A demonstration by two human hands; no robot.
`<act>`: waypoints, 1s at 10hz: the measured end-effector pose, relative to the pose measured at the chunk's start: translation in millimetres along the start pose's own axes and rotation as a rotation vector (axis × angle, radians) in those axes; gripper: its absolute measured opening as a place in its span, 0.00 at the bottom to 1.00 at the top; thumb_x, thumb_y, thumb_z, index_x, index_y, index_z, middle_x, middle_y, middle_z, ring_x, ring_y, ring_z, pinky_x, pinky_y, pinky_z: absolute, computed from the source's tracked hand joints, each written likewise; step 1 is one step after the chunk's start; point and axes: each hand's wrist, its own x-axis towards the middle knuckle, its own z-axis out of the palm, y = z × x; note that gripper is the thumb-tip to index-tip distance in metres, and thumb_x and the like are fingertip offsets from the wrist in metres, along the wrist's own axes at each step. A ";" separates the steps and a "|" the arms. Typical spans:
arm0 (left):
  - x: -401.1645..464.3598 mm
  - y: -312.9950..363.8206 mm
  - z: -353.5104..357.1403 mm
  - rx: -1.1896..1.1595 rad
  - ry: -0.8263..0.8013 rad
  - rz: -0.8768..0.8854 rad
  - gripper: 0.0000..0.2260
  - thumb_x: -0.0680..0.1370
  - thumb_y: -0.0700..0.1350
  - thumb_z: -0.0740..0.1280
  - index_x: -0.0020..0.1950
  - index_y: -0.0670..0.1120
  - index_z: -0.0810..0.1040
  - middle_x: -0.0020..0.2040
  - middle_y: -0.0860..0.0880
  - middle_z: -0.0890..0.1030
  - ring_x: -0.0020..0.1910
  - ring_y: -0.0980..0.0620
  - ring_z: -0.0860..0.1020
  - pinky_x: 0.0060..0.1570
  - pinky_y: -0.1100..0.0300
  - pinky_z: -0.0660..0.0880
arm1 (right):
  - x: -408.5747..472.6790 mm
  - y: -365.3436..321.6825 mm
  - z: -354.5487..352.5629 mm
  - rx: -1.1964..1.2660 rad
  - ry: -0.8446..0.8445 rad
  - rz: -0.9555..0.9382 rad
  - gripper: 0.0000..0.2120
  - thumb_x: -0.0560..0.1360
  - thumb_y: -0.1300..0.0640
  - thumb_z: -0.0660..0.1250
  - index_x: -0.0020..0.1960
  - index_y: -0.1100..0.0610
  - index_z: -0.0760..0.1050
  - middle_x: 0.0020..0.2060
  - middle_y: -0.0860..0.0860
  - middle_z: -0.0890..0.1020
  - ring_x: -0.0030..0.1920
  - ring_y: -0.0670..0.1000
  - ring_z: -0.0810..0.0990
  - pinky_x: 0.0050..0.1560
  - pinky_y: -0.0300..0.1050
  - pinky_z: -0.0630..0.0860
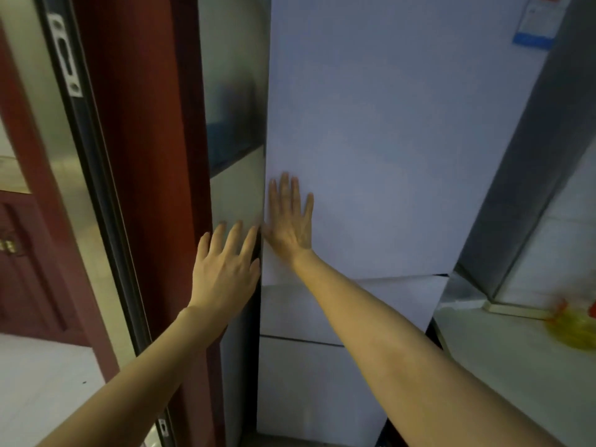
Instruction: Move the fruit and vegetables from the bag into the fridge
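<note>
The tall pale fridge [387, 124] fills the middle of the head view, with its upper door closed. My right hand [290, 217] lies flat on that door near its left edge, fingers straight and spread. My left hand [225, 269] reaches to the fridge's left side edge, fingers extended along the silver side panel [238, 188]. Both hands hold nothing. A blurred yellow and red thing [574, 324], possibly the bag of produce, lies on the counter at the far right.
Two lower fridge drawers [322, 366] sit below the upper door. A dark red door frame [138, 156] and a metal sliding-door rail [93, 188] stand close on the left. A pale counter [516, 366] runs along the right.
</note>
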 end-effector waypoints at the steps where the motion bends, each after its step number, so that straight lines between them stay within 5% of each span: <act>1: 22.3 -2.0 8.9 0.019 -0.007 0.009 0.22 0.75 0.47 0.67 0.68 0.41 0.72 0.66 0.38 0.73 0.67 0.34 0.69 0.62 0.39 0.68 | 27.9 9.9 15.5 -0.059 -0.028 -0.030 0.41 0.77 0.43 0.58 0.76 0.56 0.33 0.76 0.58 0.39 0.76 0.59 0.37 0.71 0.68 0.42; 3: 71.7 2.1 46.4 0.041 -0.004 0.026 0.22 0.73 0.45 0.71 0.65 0.41 0.74 0.64 0.37 0.75 0.65 0.35 0.72 0.63 0.38 0.68 | 68.3 53.4 41.1 -0.210 0.024 -0.178 0.38 0.78 0.47 0.59 0.77 0.55 0.39 0.77 0.58 0.44 0.76 0.60 0.43 0.71 0.68 0.45; 4: 97.1 2.5 77.9 0.051 -0.123 -0.067 0.25 0.80 0.54 0.55 0.75 0.48 0.57 0.76 0.44 0.58 0.75 0.42 0.55 0.73 0.44 0.51 | 89.1 72.0 56.6 -0.226 0.046 -0.225 0.36 0.78 0.51 0.59 0.77 0.55 0.41 0.77 0.58 0.45 0.76 0.59 0.43 0.73 0.64 0.41; 5: 118.4 3.1 101.0 0.085 -0.156 -0.114 0.25 0.81 0.57 0.49 0.77 0.50 0.51 0.78 0.47 0.54 0.76 0.45 0.51 0.73 0.47 0.47 | 104.9 82.9 69.8 -0.234 0.072 -0.243 0.36 0.77 0.55 0.61 0.77 0.56 0.44 0.77 0.58 0.47 0.76 0.60 0.46 0.73 0.62 0.41; 7: 133.7 12.0 115.4 0.071 -0.051 -0.091 0.24 0.79 0.53 0.60 0.73 0.45 0.65 0.72 0.41 0.67 0.72 0.40 0.64 0.70 0.42 0.58 | 108.5 90.4 81.9 -0.205 0.160 -0.298 0.39 0.75 0.48 0.64 0.77 0.57 0.46 0.76 0.59 0.50 0.76 0.61 0.46 0.74 0.63 0.44; 10: 96.7 4.7 120.6 0.003 -0.193 -0.163 0.23 0.80 0.54 0.53 0.74 0.50 0.56 0.75 0.48 0.61 0.74 0.44 0.57 0.71 0.45 0.54 | 55.5 90.9 39.2 -0.111 -0.012 -0.281 0.27 0.82 0.48 0.49 0.77 0.57 0.48 0.77 0.57 0.49 0.76 0.56 0.44 0.75 0.56 0.39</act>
